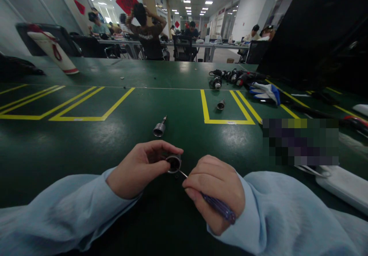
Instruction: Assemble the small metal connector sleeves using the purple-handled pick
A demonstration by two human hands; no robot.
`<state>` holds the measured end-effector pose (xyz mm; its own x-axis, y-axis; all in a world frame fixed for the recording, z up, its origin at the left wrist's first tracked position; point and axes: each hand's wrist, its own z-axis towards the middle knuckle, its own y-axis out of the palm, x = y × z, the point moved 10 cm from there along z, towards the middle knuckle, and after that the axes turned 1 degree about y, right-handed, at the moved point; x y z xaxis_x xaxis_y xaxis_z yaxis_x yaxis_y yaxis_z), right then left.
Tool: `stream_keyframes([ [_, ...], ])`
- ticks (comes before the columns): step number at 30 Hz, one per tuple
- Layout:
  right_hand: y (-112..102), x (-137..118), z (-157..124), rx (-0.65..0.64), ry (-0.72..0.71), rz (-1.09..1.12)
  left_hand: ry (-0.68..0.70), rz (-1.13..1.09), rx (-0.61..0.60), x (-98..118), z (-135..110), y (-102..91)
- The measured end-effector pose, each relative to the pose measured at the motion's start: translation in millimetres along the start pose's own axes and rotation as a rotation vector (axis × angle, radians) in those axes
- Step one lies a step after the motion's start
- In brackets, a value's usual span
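Observation:
Between the thumb and fingers of my left hand [143, 165] is a small round metal housing [174, 164], its open end facing me. My right hand [217, 189] is closed around a screwdriver with a translucent purple handle [220, 208]. The thin metal shaft runs from my fingers to the lower right rim of the housing; whether the tip touches a screw is too small to tell. Just beyond my left hand, a metal cylindrical part [159, 129] with a thin stem lies on the green table [129, 137].
Another small metal part [220, 104] lies inside a yellow-taped rectangle. Behind it are several dark cabled parts [230, 75] and a blue-and-white glove [266, 93]. A black monitor [313, 33] stands at right, a white bag-like object [54, 52] at left. People sit at far tables.

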<state>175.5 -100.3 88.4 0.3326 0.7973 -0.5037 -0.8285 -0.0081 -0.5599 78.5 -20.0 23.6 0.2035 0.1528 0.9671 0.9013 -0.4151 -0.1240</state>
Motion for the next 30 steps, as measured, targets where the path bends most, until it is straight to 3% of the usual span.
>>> stream_keyframes([
  [13, -7.8, 3.2, 2.3, 0.051, 0.078, 0.057, 0.04, 0.065, 0.029, 2.9, -2.8, -2.7],
  [30, -2.9, 1.4, 1.1, 0.028, 0.029, 0.043, 0.029, 0.083, 0.035, 4.9, -2.7, -2.6],
])
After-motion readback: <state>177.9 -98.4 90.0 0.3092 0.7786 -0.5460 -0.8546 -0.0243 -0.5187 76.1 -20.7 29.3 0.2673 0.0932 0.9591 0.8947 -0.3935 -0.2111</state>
